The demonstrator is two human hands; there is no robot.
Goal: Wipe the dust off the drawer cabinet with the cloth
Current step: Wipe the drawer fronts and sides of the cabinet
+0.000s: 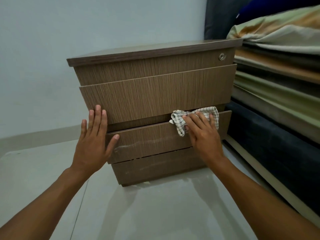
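at the far left, the left hand (94, 135) lies flat against the left edge of the brown wood-grain laminate drawer cabinet (155, 94). its grip is spread, fingers straight and holding nothing, and it appears to steady the unit on the pale glossy floor (155, 213). across the middle, a lower drawer front carries a pale dust smear (138, 146) that looks unwiped. further right, the crumpled white checked cloth (195, 116) sits at the gap between two drawer fronts, touching both. the right hand (202, 134) pins it there, its grip laid fairly straight over the fabric and pressing it to the wood rather than bunching it. the step in hand seems to be wiping the drawer fronts, partway down. the next move likely calls for keeping that pressure and sweeping the cloth leftward and down across the smear while the left hand braces. stacked mattresses (277, 87) stand just beside the cabinet's right side, leaving little room there.
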